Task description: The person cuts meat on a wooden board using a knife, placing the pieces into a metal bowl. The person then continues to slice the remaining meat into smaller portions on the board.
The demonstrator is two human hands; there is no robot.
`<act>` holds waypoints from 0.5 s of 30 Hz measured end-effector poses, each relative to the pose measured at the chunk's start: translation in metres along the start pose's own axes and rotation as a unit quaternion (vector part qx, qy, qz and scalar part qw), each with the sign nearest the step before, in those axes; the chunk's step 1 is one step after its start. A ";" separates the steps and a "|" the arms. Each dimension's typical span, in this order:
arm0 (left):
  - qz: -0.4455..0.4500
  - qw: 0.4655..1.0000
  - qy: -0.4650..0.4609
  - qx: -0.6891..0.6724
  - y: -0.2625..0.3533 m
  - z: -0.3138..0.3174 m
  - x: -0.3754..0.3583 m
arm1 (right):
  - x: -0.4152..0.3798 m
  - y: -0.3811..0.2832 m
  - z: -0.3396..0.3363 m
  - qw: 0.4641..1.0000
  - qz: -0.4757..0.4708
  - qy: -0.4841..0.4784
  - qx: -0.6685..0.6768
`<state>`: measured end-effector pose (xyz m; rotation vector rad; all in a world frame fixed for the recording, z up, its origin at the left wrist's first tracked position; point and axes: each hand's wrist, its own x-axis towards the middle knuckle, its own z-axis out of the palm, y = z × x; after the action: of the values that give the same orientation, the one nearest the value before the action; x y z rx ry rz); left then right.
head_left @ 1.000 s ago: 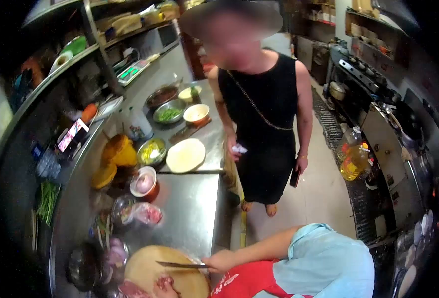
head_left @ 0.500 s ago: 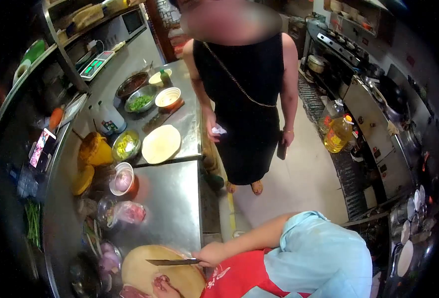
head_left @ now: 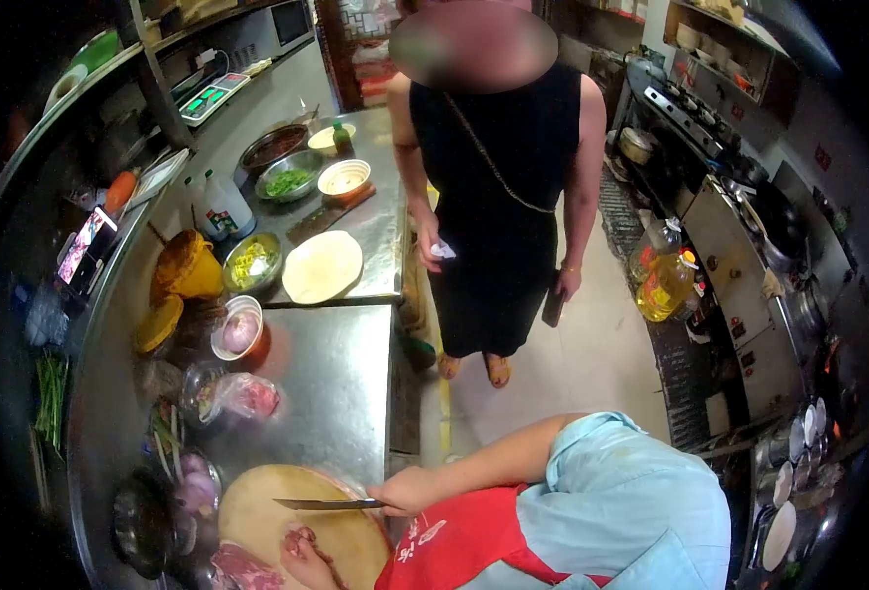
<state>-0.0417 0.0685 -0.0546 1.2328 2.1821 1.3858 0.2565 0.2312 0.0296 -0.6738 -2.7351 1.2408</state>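
My right hand (head_left: 407, 491) is closed around the handle of a knife (head_left: 326, 504), whose blade lies level above the round wooden chopping board (head_left: 258, 489). At the bottom of the view, my left hand (head_left: 309, 568) rests on the board with its fingers closed on a piece of raw meat (head_left: 300, 542). A larger slab of raw meat (head_left: 243, 567) lies by the board's lower left edge. Purple onions (head_left: 197, 487) sit in a bowl just left of the board.
A person in a black dress (head_left: 493, 206) stands beyond the steel counter (head_left: 341, 364). Bagged meat (head_left: 248, 395), an onion in a tub (head_left: 241, 330), a round of dough (head_left: 322, 266) and bowls with greens (head_left: 288, 183) stand along it. Oil bottles (head_left: 666, 285) are at right.
The view has shifted slightly, so board and counter sit a little higher and further left. The knife stays in my right hand over the board, and my left hand stays at the meat.
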 end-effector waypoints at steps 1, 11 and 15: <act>-0.019 0.997 -0.005 -0.077 0.004 0.004 -0.002 | -0.001 -0.001 -0.001 1.000 0.000 0.001 0.002; 0.038 0.995 0.032 0.083 -0.010 0.000 -0.002 | -0.003 -0.001 0.002 0.999 -0.011 0.030 -0.008; -0.001 0.999 -0.034 -0.015 -0.004 -0.001 0.003 | -0.001 0.000 0.004 1.000 -0.002 0.021 -0.013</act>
<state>-0.0459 0.0691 -0.0564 1.2465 2.1090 1.3520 0.2564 0.2276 0.0273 -0.6895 -2.7214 1.1799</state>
